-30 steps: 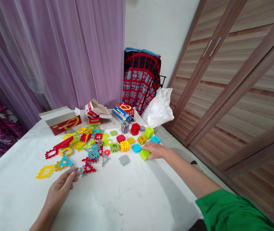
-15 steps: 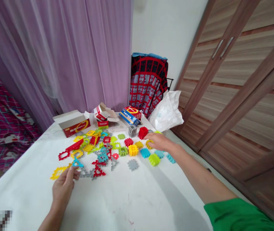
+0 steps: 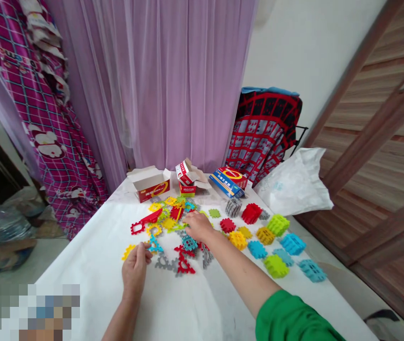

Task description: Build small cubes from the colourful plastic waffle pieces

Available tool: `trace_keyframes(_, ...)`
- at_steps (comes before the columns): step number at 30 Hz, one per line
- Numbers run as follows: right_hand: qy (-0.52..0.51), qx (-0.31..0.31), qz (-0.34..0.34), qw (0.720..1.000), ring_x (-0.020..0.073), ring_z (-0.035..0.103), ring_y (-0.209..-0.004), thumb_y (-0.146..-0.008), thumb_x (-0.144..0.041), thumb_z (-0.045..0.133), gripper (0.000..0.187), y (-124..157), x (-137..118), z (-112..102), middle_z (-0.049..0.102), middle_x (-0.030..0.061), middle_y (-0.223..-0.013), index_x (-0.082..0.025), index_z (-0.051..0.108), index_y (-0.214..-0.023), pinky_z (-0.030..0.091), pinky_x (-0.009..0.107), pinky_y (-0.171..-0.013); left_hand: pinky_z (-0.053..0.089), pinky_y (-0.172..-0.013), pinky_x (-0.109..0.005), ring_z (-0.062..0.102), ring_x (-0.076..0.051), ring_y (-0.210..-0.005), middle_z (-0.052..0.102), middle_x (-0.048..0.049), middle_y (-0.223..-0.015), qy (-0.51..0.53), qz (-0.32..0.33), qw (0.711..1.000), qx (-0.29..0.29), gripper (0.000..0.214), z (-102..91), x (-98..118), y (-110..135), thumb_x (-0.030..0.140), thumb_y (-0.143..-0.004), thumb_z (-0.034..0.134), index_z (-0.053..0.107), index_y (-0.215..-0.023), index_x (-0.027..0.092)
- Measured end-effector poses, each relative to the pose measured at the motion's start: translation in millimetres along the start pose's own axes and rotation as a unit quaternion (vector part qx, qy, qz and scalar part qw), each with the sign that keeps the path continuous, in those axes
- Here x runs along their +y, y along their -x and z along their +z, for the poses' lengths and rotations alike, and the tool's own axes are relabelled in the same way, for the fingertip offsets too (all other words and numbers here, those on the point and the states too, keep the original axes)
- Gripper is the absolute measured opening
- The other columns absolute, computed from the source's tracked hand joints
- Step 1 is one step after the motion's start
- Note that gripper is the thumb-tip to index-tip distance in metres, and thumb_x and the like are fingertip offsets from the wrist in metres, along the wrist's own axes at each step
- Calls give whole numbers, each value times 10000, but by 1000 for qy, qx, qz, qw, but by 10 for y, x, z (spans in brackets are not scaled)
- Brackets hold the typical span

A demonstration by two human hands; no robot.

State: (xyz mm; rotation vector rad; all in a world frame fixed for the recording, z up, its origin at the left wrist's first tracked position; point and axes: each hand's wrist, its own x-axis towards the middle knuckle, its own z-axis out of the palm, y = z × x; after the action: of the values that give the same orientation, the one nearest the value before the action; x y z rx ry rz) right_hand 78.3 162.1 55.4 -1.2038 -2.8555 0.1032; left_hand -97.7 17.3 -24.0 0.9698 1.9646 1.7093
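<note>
My left hand (image 3: 135, 269) rests on the table with fingers loosely curled, beside a blue triangular toothed building piece (image 3: 155, 243) and a yellow one (image 3: 128, 252); I see nothing held in it. Over the loose pile, my right hand (image 3: 199, 225) reaches down with fingers a little apart, near a flat yellow piece (image 3: 169, 223); its fingertips are partly hidden. Below it lie a blue square lattice piece (image 3: 189, 243), red triangular pieces (image 3: 185, 265) and grey pieces (image 3: 166, 263). A long red piece (image 3: 151, 217) lies at the pile's left.
Toothed stacks stand at the right: red (image 3: 251, 213), yellow (image 3: 238, 240), green (image 3: 276, 266) and blue (image 3: 293, 244). Behind the pile are an open red box (image 3: 154, 188), smaller boxes (image 3: 188, 189) and a blue box (image 3: 226, 183). A white plastic bag (image 3: 296, 182) sits at the right edge.
My right hand has moved left from the coloured stacks to the loose pile. My left hand stays beside the blue triangular piece. The view has turned left, so more stacks show at the right.
</note>
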Motion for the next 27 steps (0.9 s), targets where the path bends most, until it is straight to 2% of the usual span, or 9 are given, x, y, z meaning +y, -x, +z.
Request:
trace_keyframes(3,16,-12,14,1000,258,510,-1156,-852,-226,556,247,-195,-72,56,672,50,-1159,-274,742,-1007,390,409,-968,440,-461,-269,585,-167,-508,608,-2,-538,23,-9,1000,-9,602,6,-29,-8,716,-818,409,678,-779,179)
trace_keyframes(6,32,-36,30,998,297,491,-1152,-795,-204,625,193,-329,-147,121,665,108,-1111,-224,755,-937,370,448,-979,427,-450,-260,583,-165,-519,594,3,-539,52,-19,998,-17,558,10,-39,-8,695,-818,445,666,-764,186)
trace_keyframes(9,36,-60,42,997,320,472,-1171,-759,-218,673,202,-413,-199,160,642,146,-1131,-186,751,-943,360,463,-992,425,-450,-257,572,-159,-513,603,-1,-553,72,-22,997,-17,546,16,-21,-3,699,-806,464,654,-728,193)
trace_keyframes(13,30,-81,49,995,323,455,-1198,-729,-302,723,250,-454,-206,129,611,148,-1183,-186,749,-949,356,475,-1008,435,-469,-264,565,-158,-507,599,-1,-550,65,-20,998,-18,548,28,1,-1,694,-811,457,660,-731,192)
trace_keyframes(18,25,-69,44,996,302,416,-1250,-748,-256,683,193,-330,-267,110,596,117,-1228,-220,747,-926,365,457,-1001,452,-491,-270,569,-158,-505,600,2,-545,64,-20,998,-16,548,35,-21,-4,689,-812,458,671,-734,190)
trace_keyframes(21,7,-42,31,999,290,382,-1293,-788,-266,650,199,-151,-370,197,574,93,-1296,-242,740,-964,346,459,-1021,450,-488,-273,572,-158,-502,606,4,-546,56,-20,998,-21,553,29,-28,-6,693,-809,455,678,-737,193)
trace_keyframes(24,-51,-10,17,998,267,425,-1271,-846,-338,607,231,27,-444,289,558,50,-1350,-288,716,-1043,347,456,-1029,440,-471,-269,574,-161,-508,614,0,-559,47,-21,998,-22,553,25,-39,-9,689,-806,457,686,-764,188)
trace_keyframes(27,-74,42,84,993,250,457,-1259,-898,-314,536,272,122,-416,291,541,49,-1382,-295,676,-1130,366,423,-1014,438,-462,-262,567,-157,-512,611,2,-568,50,-23,998,-18,547,33,-73,-21,687,-797,474,683,-781,182)
